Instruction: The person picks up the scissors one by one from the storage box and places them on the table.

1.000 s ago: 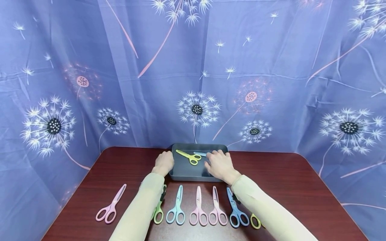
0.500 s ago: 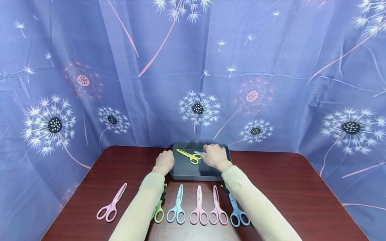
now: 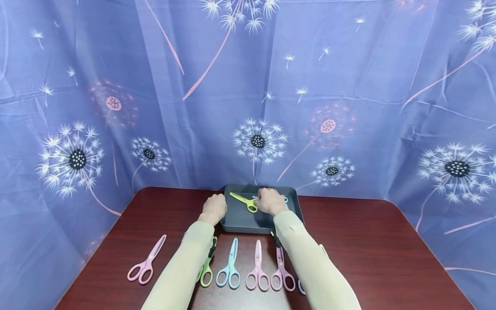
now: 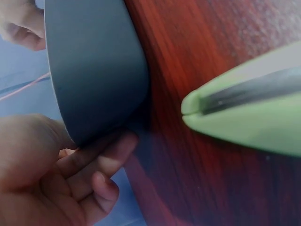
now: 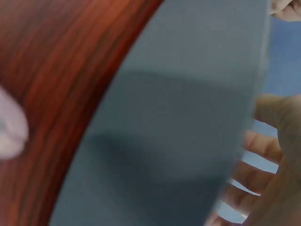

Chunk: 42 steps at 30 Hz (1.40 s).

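Observation:
A dark grey tray (image 3: 240, 221) stands at the table's far edge. My left hand (image 3: 214, 207) grips its left side; in the left wrist view the thumb lies at the rim, the fingers (image 4: 106, 162) against the outer wall. Inside the tray lie yellow scissors (image 3: 242, 199) and light blue scissors (image 3: 286, 200), whose middle is covered by my right hand (image 3: 270, 200). This hand hovers over the tray beside the yellow handles. In the right wrist view its fingers (image 5: 261, 146) are spread and loosely bent, their tips hidden behind the tray wall.
In front of the tray lie green scissors (image 3: 207, 275), light blue scissors (image 3: 229, 269), pink scissors (image 3: 257, 271) and purple scissors (image 3: 282, 273). My right sleeve (image 3: 306, 258) covers most of another blue pair. Pinkish-purple scissors (image 3: 146, 263) lie at the left. A blue curtain (image 3: 209, 142) hangs behind.
My right hand has moved left across the tray, from over the blue scissors' handles toward the yellow scissors, so the blue handles now show. The left hand stays at the tray's side.

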### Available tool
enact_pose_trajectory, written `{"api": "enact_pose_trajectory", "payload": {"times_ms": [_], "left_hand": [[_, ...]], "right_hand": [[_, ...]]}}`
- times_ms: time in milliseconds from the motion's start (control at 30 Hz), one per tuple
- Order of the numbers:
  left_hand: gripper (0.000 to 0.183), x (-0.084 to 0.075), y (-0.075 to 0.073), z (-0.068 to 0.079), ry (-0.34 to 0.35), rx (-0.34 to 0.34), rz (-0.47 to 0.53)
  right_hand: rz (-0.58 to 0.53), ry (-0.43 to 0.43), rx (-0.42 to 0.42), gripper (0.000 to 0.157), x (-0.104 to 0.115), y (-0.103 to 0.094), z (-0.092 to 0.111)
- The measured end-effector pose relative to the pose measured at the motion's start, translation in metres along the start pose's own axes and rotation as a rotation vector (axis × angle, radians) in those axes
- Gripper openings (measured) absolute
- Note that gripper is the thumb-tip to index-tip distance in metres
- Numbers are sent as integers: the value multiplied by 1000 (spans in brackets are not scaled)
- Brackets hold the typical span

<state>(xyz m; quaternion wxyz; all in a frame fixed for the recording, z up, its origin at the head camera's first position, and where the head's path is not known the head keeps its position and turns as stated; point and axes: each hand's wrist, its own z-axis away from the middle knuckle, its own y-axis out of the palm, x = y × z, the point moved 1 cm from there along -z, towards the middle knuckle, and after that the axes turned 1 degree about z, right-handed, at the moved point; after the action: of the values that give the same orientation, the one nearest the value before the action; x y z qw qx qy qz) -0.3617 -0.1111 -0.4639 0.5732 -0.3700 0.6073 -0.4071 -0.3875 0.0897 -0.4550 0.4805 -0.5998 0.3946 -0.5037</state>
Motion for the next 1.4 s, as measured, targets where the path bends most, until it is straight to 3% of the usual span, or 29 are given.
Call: {"api": "enact_pose_trajectory", "payload": {"times_ms": [300,833,1033,1400], "left_hand": [[24,-1,1,1,-5,-11,5],[24,-1,2,0,-3,-27,-13],[21,-2,1,1,-10,-36,-18],[22,-2,0,2,16,-37,-20]], "right_hand": [[28,4,20,19,6,16,-4],[62,30,70,30,12,11,-5],[83,37,62,27,12,10,-3],[190,64,75,39,18,7,1]]}}
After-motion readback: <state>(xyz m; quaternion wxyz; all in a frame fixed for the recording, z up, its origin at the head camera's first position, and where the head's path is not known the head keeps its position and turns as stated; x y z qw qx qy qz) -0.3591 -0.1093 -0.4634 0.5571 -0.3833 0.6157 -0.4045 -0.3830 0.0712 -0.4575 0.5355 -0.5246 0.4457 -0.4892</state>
